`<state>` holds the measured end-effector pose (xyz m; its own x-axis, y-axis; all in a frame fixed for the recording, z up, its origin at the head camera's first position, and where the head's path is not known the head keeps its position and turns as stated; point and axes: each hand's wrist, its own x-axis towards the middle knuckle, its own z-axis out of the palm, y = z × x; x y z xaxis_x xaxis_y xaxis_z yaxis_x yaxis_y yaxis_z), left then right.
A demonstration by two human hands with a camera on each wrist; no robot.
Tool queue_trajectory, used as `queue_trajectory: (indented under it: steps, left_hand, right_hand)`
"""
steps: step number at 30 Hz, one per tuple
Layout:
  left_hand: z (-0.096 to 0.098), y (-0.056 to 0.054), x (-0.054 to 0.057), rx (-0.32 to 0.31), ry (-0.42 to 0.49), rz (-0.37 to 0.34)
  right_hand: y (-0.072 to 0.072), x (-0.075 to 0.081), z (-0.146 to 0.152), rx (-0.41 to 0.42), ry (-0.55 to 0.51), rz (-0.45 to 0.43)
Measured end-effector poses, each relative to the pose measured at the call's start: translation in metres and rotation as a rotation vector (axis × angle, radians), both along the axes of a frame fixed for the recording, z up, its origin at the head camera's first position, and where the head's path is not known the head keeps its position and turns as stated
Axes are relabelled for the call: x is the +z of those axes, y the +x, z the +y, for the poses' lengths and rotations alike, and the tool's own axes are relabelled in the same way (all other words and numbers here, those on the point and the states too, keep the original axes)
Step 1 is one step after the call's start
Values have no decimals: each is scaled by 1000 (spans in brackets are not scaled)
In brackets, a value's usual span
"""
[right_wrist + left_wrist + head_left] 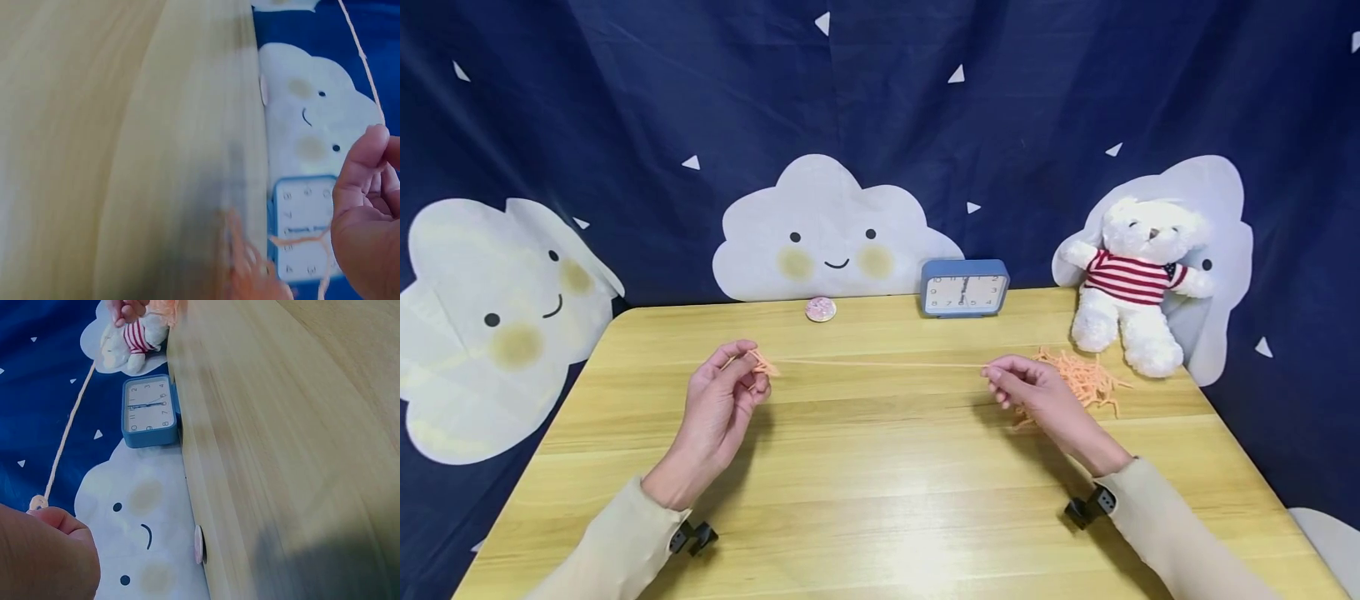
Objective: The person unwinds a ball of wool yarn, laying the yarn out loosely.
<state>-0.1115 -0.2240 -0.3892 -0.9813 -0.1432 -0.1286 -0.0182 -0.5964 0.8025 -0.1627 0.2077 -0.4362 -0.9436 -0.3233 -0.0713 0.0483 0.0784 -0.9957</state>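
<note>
A thin strand of peach yarn (880, 363) runs taut between my two hands above the wooden table. My left hand (724, 392) pinches its left end, where a small bunch of the same yarn (764, 363) shows at the fingertips. At the other end my right hand (1030, 390) pinches the strand between thumb and forefinger. Under and beyond the right hand lies a loose, tangled pile of peach yarn (1086, 379). In the right wrist view a loose tail of yarn (300, 240) hangs below that hand (369, 212).
A blue desk clock (965, 288) stands at the table's back edge. Left of it lies a small pink round disc (821, 309). A white teddy bear (1138, 283) in a striped shirt sits at the back right. A navy curtain (880, 100) with clouds hangs behind the table.
</note>
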Motion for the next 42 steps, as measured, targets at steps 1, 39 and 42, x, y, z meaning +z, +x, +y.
queue_trajectory:
  steps: [1, 39, 42]
  left_hand:
    - [0, 0, 0, -2, 0, 1]
    - [0, 1, 0, 22, -4, 6]
    - [0, 2, 0, 30, -5, 9]
  right_hand:
    - [0, 1, 4, -21, -28, 3]
    - [2, 1, 130, -335, -353, 8]
    - [2, 0, 135, -352, -328, 8]
